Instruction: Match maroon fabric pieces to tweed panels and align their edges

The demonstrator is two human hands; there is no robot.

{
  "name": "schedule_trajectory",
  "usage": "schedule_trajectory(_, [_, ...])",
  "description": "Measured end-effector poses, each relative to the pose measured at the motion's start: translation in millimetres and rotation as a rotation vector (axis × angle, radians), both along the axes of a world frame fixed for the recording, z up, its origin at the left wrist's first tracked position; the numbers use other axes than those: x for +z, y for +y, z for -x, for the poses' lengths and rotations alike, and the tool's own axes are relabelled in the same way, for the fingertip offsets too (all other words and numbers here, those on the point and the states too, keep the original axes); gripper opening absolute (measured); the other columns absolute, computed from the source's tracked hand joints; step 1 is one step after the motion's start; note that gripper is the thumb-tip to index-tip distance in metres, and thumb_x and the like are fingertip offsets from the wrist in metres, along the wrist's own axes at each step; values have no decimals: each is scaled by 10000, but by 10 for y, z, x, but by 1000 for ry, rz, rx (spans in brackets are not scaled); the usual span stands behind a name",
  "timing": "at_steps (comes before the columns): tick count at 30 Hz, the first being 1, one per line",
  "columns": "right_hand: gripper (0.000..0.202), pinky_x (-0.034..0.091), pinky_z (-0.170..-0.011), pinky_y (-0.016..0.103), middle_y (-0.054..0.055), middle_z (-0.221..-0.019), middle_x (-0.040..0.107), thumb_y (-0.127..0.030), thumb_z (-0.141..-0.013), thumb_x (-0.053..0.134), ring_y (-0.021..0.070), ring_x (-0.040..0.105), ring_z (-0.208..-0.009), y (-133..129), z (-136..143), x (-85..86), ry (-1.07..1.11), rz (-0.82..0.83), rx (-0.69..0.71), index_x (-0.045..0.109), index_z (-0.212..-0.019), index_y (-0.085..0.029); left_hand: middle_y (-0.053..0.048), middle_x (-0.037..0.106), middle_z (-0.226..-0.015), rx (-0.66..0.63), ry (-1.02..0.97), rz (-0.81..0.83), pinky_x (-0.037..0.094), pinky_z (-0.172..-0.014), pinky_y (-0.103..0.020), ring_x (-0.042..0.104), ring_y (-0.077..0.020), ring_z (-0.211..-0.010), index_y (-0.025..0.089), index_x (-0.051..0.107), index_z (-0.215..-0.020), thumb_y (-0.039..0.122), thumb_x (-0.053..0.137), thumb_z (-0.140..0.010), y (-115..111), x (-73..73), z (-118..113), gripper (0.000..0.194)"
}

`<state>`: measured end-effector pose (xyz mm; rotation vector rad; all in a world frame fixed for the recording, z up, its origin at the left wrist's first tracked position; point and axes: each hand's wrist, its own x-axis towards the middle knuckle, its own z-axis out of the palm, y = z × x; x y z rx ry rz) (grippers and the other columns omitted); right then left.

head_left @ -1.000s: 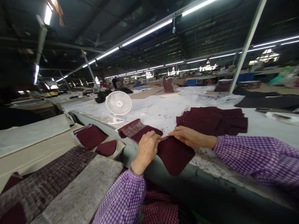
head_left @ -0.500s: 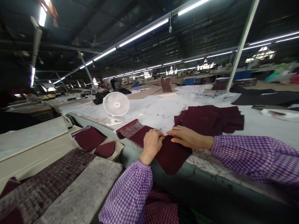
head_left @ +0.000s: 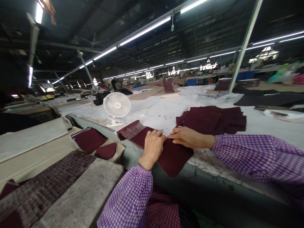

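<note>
A maroon fabric piece [head_left: 174, 160] lies across the table's near edge, its pointed corner hanging over the side. My left hand [head_left: 153, 148] rests on it with fingers curled down at its upper edge. From the right, my right hand [head_left: 190, 136] pinches the same edge, its fingertips almost touching those of the left. What exactly is between the fingertips is hidden. Left of my hands the maroon cloth continues to a strip with a speckled band [head_left: 133, 130]. Beyond my right hand sits a fanned pile of maroon pieces [head_left: 211, 119].
A small white fan [head_left: 117, 105] stands on the white-covered table [head_left: 154, 109]. At lower left, a grey slab [head_left: 83, 193] lies beside a row of overlapping speckled maroon pieces [head_left: 54, 180]. More maroon pieces [head_left: 88, 139] rest on a beige surface. A metal post [head_left: 247, 44] rises at the right.
My fingertips have shifted slightly along the fabric edge, the right hand a little to the left. The fabric piece lies nearly as before; the view has moved slightly.
</note>
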<state>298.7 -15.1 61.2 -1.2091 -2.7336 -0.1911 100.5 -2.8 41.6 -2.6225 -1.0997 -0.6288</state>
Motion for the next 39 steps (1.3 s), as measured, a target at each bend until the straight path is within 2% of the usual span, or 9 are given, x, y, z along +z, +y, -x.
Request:
schedule_trajectory(3, [295, 390, -789, 313, 74, -981, 609, -308, -942, 417, 177, 532, -859, 45, -30, -25, -8, -1, 41, 635, -1122, -221, -29, 607, -862, -29, -53, 52, 345, -735, -335, 501, -178, -831, 236, 687, -874, 255, 419, -930, 30, -30, 65, 274])
schedule_trajectory(8, [324, 369, -765, 316, 77, -1011, 598, -320, -939, 413, 185, 512, -865, 16, -16, -75, -51, -112, -21, 603, -1196, -266, -26, 618, -912, -61, -226, 216, 411, -777, -284, 541, -168, -886, 222, 675, -961, 255, 508, -888, 117, -87, 162, 185])
schedule_trajectory(14, [315, 369, -830, 366, 104, -1068, 609, -267, -913, 429, 230, 490, -961, 3, -11, -11, -45, -128, -117, 654, -1132, -238, -41, 617, -918, 4, -127, 197, 422, -791, -296, 561, -179, -900, 201, 670, -896, 197, 487, -883, 144, -14, 4, 184])
schedule_trajectory(19, [341, 452, -833, 315, 94, -1110, 620, -237, -856, 502, 196, 580, -937, 225, -183, 43, 267, 176, -202, 633, -1165, -183, -51, 606, -914, 33, -54, 146, 416, -750, -300, 566, -181, -853, 188, 657, -887, 162, 433, -895, 119, 33, -92, 226])
schedule_trajectory(22, [307, 476, -822, 301, 106, -1065, 646, -199, -845, 498, 195, 607, -915, 240, -192, 88, 476, 91, -316, 653, -1102, -136, -47, 606, -909, 34, -43, 127, 410, -743, -307, 567, -183, -834, 187, 653, -878, 146, 422, -893, 117, 32, -92, 235])
schedule_trajectory(24, [296, 473, -852, 306, 105, -1061, 652, -180, -861, 461, 194, 604, -942, 186, -127, 98, 497, 28, -228, 656, -1078, -133, -49, 607, -910, 27, -38, 117, 409, -754, -315, 568, -187, -845, 186, 651, -883, 136, 417, -891, 121, 27, -93, 239])
schedule_trajectory(28, [325, 474, -876, 344, 114, -1040, 652, -134, -864, 413, 198, 602, -955, 101, 21, 3, 309, 52, -25, 647, -1091, -133, -55, 614, -906, 23, -52, 117, 413, -777, -308, 575, -182, -854, 191, 667, -888, 152, 432, -891, 138, 12, -83, 238])
schedule_trajectory(35, [347, 460, -907, 363, 116, -1078, 629, -103, -837, 438, 207, 576, -998, 149, 13, -163, 214, -11, -28, 631, -1121, -148, -19, 670, -793, -59, -447, 356, 443, -720, -238, 603, -141, -758, 187, 711, -792, 312, 481, -901, 208, -12, 28, 283])
schedule_trajectory(39, [357, 467, -884, 356, 122, -1088, 617, -108, -843, 437, 211, 579, -982, 121, 21, -140, 194, -8, -77, 606, -1156, -136, -14, 671, -805, -13, -479, 374, 441, -718, -244, 597, -143, -769, 190, 724, -810, 271, 583, -839, 205, -32, 52, 165])
